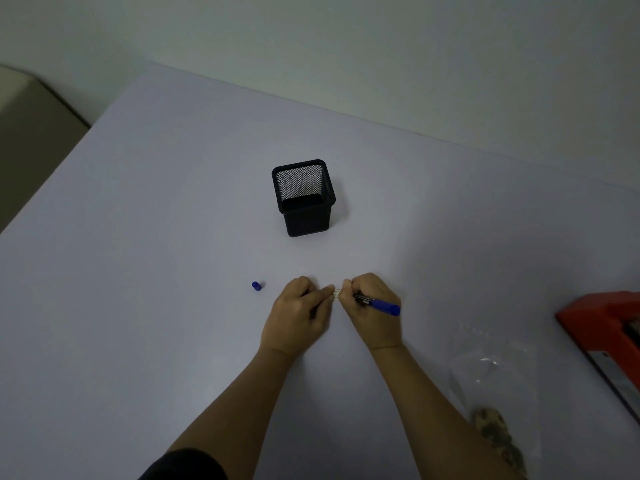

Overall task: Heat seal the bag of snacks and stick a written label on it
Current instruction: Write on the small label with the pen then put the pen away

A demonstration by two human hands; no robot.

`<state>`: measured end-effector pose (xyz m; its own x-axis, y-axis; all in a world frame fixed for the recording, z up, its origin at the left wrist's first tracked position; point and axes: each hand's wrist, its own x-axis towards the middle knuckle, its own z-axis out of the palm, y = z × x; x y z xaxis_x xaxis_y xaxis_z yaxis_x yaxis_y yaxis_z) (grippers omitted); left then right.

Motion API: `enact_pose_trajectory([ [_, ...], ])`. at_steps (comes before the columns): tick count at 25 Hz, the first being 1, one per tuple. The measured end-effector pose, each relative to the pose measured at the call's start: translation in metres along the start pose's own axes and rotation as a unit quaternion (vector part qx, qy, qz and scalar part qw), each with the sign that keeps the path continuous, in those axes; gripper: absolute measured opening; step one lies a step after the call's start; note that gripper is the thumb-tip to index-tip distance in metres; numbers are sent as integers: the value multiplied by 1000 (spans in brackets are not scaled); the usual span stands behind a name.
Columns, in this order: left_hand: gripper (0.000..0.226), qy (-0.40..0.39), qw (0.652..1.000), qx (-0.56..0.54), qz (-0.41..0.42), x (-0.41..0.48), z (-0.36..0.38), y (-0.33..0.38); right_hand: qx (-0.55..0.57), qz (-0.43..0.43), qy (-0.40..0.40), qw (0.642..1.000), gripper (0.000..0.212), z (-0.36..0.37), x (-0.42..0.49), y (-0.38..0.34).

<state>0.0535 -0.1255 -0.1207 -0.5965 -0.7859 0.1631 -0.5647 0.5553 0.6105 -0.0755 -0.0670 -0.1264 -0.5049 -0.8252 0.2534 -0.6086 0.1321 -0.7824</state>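
Observation:
A small white label [336, 292] lies between my two hands at the middle of the table. My left hand [299, 315] pinches its left end with curled fingers. My right hand [372, 310] grips a blue pen [381, 304] whose back end points right, and its fingertips touch the label's right end. The pen's blue cap [256, 286] lies on the table to the left of my left hand. A clear plastic bag [493, 379] with brown snacks [497, 434] at its near end lies flat at the lower right, apart from both hands.
A black mesh pen holder [304, 197] stands upright beyond my hands. A red heat sealer [609, 337] sits at the table's right edge. The table [156, 220] has a pale surface and meets a wall at the back.

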Motion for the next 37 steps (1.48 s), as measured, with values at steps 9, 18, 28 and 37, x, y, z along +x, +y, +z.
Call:
enact_pose_trajectory([
  [9,28,2,1000,3,2,-2,0,-1,-8,-7,0,1000,33,0,-1,-2],
  [18,28,-5,1000,-4,-3,-1,-1,1,-8,-1,17,1000,32,0,-1,0],
  [28,25,-11,999,-29,-10,3,-5,2,145,173,165,960,31,-16,6,-15],
  [37,22,-56,998,-34,-1,3,-11,5,245,336,168,894,35,-57,-17,-48],
])
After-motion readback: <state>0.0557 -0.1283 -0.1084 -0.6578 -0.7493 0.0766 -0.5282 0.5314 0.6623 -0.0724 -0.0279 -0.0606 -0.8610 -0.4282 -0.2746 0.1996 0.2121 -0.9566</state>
